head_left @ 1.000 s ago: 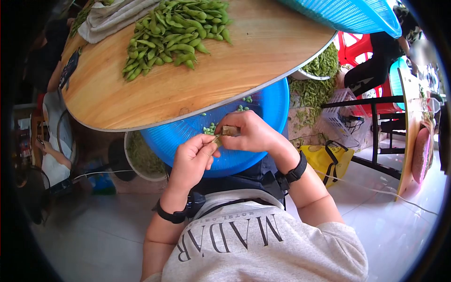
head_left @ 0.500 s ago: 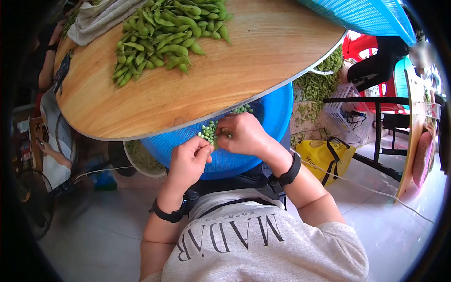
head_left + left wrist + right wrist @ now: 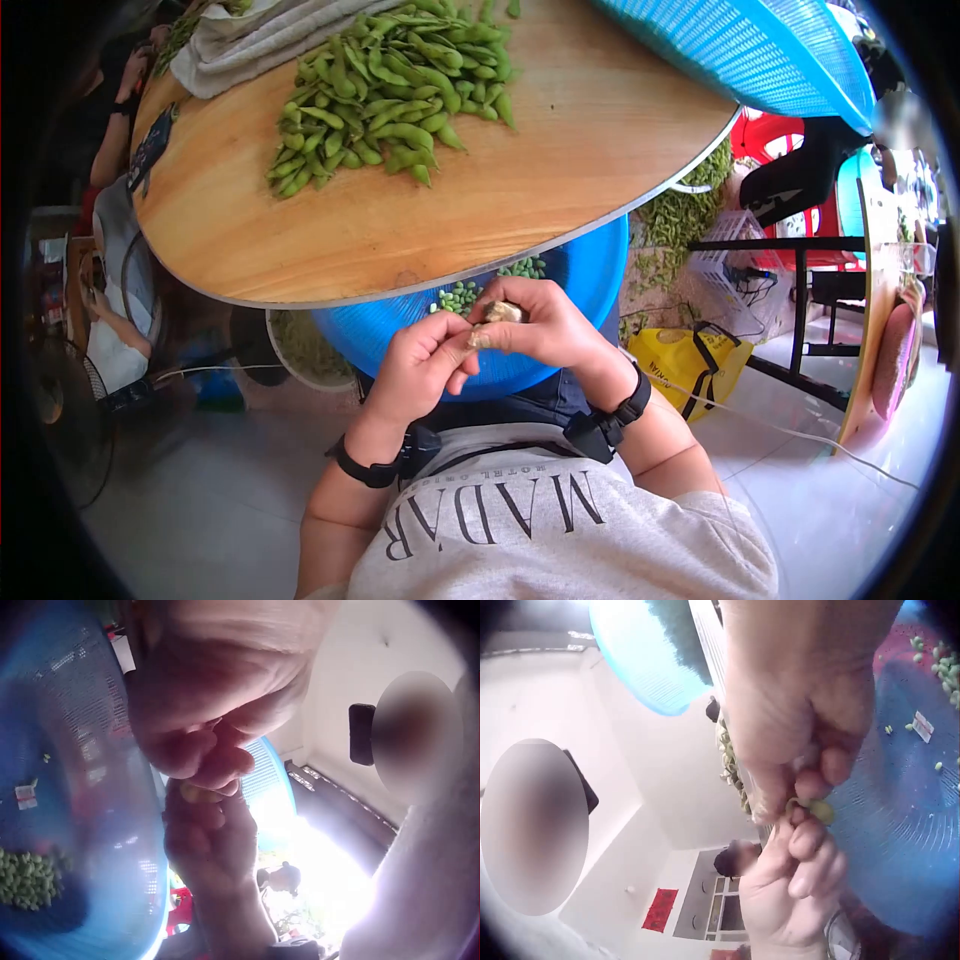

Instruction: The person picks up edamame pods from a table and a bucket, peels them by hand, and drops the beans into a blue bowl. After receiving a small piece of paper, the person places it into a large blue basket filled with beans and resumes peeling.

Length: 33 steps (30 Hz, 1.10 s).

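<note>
Both hands meet over a blue basin (image 3: 345, 340) below the table edge. Between their fingertips is a green soybean pod (image 3: 822, 811), clearest in the right wrist view. My left hand (image 3: 420, 360) pinches its near end with thumb and forefinger. The right hand (image 3: 548, 322) curls thumb and fingers at the other end; tan, tape-like patches show on its thumb and forefinger. Shelled green beans (image 3: 457, 298) lie in the basin just beyond the fingers, and more appear in the left wrist view as a heap of beans (image 3: 30, 879).
A wooden table (image 3: 560, 150) overhangs the basin and bears a pile of pods (image 3: 390, 100), a grey cloth (image 3: 240, 50) and a light-blue basket (image 3: 760, 60). A tub of husks (image 3: 305, 345) stands left, a yellow bag (image 3: 680, 360) right. A white cable (image 3: 800, 415) crosses the floor.
The hands were low at the beans half a second ago; now they are together slightly nearer the body, the right one turned so its thumb shows. The head view has shifted a little.
</note>
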Each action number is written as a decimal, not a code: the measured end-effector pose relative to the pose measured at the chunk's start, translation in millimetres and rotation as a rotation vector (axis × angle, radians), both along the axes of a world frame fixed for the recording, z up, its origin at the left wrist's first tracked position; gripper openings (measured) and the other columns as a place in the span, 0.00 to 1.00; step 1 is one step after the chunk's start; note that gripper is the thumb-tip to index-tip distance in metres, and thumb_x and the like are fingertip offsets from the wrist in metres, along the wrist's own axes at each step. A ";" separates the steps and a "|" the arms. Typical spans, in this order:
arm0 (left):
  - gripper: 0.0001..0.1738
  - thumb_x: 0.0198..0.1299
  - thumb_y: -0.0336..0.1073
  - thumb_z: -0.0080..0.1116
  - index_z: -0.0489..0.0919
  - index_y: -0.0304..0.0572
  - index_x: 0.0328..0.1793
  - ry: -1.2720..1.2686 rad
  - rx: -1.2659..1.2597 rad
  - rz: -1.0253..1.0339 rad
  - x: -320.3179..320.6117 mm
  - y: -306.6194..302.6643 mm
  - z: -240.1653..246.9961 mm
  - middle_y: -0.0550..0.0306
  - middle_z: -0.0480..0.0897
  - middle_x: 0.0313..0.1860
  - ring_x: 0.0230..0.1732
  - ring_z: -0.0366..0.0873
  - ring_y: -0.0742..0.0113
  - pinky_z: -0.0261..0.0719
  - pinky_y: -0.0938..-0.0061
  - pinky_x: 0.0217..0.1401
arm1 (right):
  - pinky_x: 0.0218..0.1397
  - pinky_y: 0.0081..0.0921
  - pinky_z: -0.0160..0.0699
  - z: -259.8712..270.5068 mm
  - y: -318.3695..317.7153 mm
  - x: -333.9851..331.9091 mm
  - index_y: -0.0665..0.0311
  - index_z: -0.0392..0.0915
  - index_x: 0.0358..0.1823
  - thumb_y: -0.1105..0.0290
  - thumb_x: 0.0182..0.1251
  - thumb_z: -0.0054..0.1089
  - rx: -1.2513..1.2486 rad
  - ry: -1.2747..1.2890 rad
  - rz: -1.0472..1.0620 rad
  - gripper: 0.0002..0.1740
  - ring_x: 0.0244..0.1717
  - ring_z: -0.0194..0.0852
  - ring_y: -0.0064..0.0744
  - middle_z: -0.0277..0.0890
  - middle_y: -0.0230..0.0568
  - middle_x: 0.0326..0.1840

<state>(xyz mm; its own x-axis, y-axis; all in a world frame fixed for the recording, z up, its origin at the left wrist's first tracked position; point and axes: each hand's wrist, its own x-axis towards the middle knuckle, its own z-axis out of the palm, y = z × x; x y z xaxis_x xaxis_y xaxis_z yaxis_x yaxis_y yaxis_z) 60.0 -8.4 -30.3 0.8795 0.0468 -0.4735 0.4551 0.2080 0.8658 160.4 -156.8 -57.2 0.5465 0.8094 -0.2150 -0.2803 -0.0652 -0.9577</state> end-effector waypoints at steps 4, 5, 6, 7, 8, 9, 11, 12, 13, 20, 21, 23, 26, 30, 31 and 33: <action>0.08 0.64 0.31 0.48 0.73 0.37 0.32 -0.001 -0.086 0.015 -8.4 -1.2 3.4 0.61 0.76 0.22 0.16 0.68 0.80 0.63 0.87 0.18 | 0.30 0.18 0.66 11.1 -0.4 1.2 0.68 0.77 0.33 0.69 0.56 0.64 0.003 0.098 0.073 0.10 0.28 0.64 0.15 0.71 0.28 0.24; 0.08 0.64 0.31 0.49 0.72 0.37 0.32 -0.029 -0.049 0.001 -11.4 -0.7 2.7 0.61 0.75 0.22 0.17 0.67 0.81 0.63 0.87 0.18 | 0.29 0.16 0.65 11.0 0.0 -0.2 0.67 0.77 0.35 0.69 0.56 0.64 0.006 0.042 0.090 0.10 0.28 0.65 0.15 0.72 0.28 0.25; 0.08 0.64 0.31 0.49 0.72 0.38 0.32 -0.036 -0.039 -0.006 -15.2 0.3 1.5 0.62 0.75 0.22 0.17 0.66 0.81 0.62 0.87 0.18 | 0.28 0.15 0.65 8.1 0.3 -2.6 0.67 0.77 0.36 0.70 0.56 0.64 0.009 -0.013 0.109 0.10 0.27 0.65 0.14 0.72 0.28 0.25; 0.08 0.64 0.31 0.49 0.72 0.38 0.32 -0.046 -0.028 -0.013 -18.6 1.8 -0.2 0.62 0.75 0.22 0.17 0.66 0.81 0.62 0.87 0.18 | 0.28 0.14 0.64 6.1 1.0 -4.4 0.67 0.78 0.37 0.70 0.56 0.64 0.013 -0.070 0.127 0.10 0.26 0.65 0.14 0.72 0.28 0.25; 0.07 0.64 0.31 0.49 0.72 0.38 0.32 -0.055 -0.016 -0.023 -21.8 3.3 -2.1 0.62 0.75 0.22 0.17 0.66 0.82 0.62 0.87 0.18 | 0.27 0.13 0.64 5.5 2.0 -5.8 0.67 0.78 0.37 0.70 0.56 0.64 -0.006 -0.090 0.143 0.10 0.26 0.66 0.14 0.72 0.28 0.25; 0.08 0.63 0.31 0.50 0.72 0.38 0.31 -0.038 0.025 -0.012 -25.2 4.5 -4.3 0.63 0.74 0.20 0.17 0.64 0.82 0.60 0.87 0.18 | 0.27 0.13 0.64 5.5 3.2 -7.5 0.67 0.78 0.37 0.70 0.56 0.64 -0.024 -0.109 0.160 0.10 0.25 0.66 0.14 0.73 0.28 0.25; 0.06 0.60 0.29 0.50 0.72 0.38 0.30 -0.068 0.091 0.011 -28.5 7.8 -3.2 0.65 0.73 0.19 0.18 0.65 0.82 0.62 0.86 0.19 | 0.27 0.14 0.65 11.5 8.1 -10.7 0.67 0.77 0.37 0.69 0.55 0.65 -0.066 -0.065 0.182 0.11 0.24 0.68 0.15 0.73 0.29 0.24; 0.05 0.59 0.27 0.50 0.72 0.38 0.29 -0.079 0.124 0.024 -31.1 9.2 -2.8 0.65 0.72 0.19 0.18 0.66 0.82 0.63 0.85 0.20 | 0.27 0.14 0.66 16.0 11.1 -12.3 0.67 0.77 0.37 0.70 0.55 0.64 -0.084 -0.038 0.179 0.11 0.25 0.68 0.15 0.73 0.28 0.24; 0.05 0.58 0.27 0.50 0.72 0.37 0.28 -0.104 0.120 0.085 -33.2 7.8 -7.2 0.66 0.71 0.18 0.19 0.66 0.82 0.63 0.85 0.20 | 0.27 0.15 0.67 20.2 14.0 -14.1 0.67 0.77 0.37 0.70 0.55 0.64 -0.102 -0.010 0.175 0.11 0.25 0.69 0.15 0.73 0.28 0.24; 0.05 0.59 0.28 0.51 0.76 0.36 0.31 -0.149 0.352 0.232 -54.8 21.8 -14.5 0.62 0.75 0.18 0.15 0.66 0.82 0.61 0.86 0.16 | 0.26 0.24 0.71 39.8 20.6 -16.4 0.67 0.78 0.34 0.76 0.51 0.60 -0.071 -0.753 0.090 0.08 0.22 0.72 0.30 0.73 0.38 0.23; 0.04 0.58 0.26 0.53 0.77 0.34 0.33 -0.100 0.468 0.275 -64.4 34.5 -12.2 0.61 0.76 0.19 0.22 0.71 0.81 0.68 0.83 0.23 | 0.27 0.24 0.71 48.6 18.2 -11.3 0.67 0.78 0.35 0.76 0.50 0.60 -0.085 -0.788 0.079 0.09 0.23 0.73 0.30 0.74 0.39 0.25; 0.03 0.58 0.27 0.53 0.77 0.35 0.33 -0.009 0.585 0.407 -82.9 62.8 -11.2 0.61 0.76 0.19 0.21 0.70 0.80 0.67 0.83 0.22 | 0.29 0.24 0.71 73.4 13.9 1.2 0.68 0.78 0.36 0.77 0.49 0.61 -0.111 -0.849 0.050 0.10 0.25 0.74 0.31 0.76 0.41 0.29; 0.05 0.55 0.29 0.56 0.77 0.34 0.35 0.072 0.901 0.509 -109.5 105.9 -26.5 0.54 0.78 0.20 0.16 0.71 0.75 0.69 0.77 0.19 | 0.27 0.32 0.70 98.1 39.3 25.1 0.69 0.77 0.32 0.73 0.50 0.60 -0.296 -0.908 -0.271 0.09 0.22 0.71 0.45 0.73 0.50 0.26; 0.11 0.57 0.30 0.55 0.76 0.31 0.44 0.323 1.332 0.285 -119.7 134.8 -19.9 0.54 0.81 0.25 0.14 0.71 0.76 0.68 0.82 0.16 | 0.26 0.32 0.69 88.1 68.4 58.3 0.70 0.75 0.27 0.71 0.50 0.62 -0.445 -0.910 -0.308 0.09 0.21 0.70 0.44 0.73 0.51 0.26; 0.12 0.57 0.32 0.55 0.76 0.31 0.45 0.276 1.253 0.305 -122.9 137.3 -24.3 0.53 0.81 0.26 0.14 0.72 0.75 0.68 0.82 0.16 | 0.26 0.32 0.69 87.9 70.4 59.3 0.70 0.75 0.26 0.71 0.49 0.62 -0.457 -0.889 -0.297 0.09 0.22 0.70 0.45 0.73 0.50 0.25; 0.15 0.58 0.34 0.55 0.76 0.33 0.49 0.156 0.848 0.413 -112.0 125.5 -9.1 0.53 0.82 0.28 0.14 0.72 0.75 0.68 0.83 0.16 | 0.25 0.32 0.69 89.3 71.9 56.1 0.68 0.75 0.25 0.73 0.49 0.62 -0.358 -0.932 -0.338 0.07 0.22 0.70 0.45 0.72 0.48 0.24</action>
<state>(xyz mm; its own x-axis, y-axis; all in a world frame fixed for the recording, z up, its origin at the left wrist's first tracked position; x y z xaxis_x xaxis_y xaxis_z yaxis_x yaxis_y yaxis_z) -52.0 117.1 -39.4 0.6467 0.7208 -0.2493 0.6089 -0.2910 0.7379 216.5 -84.9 32.1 0.8039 0.5565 0.2098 0.5006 -0.4425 -0.7440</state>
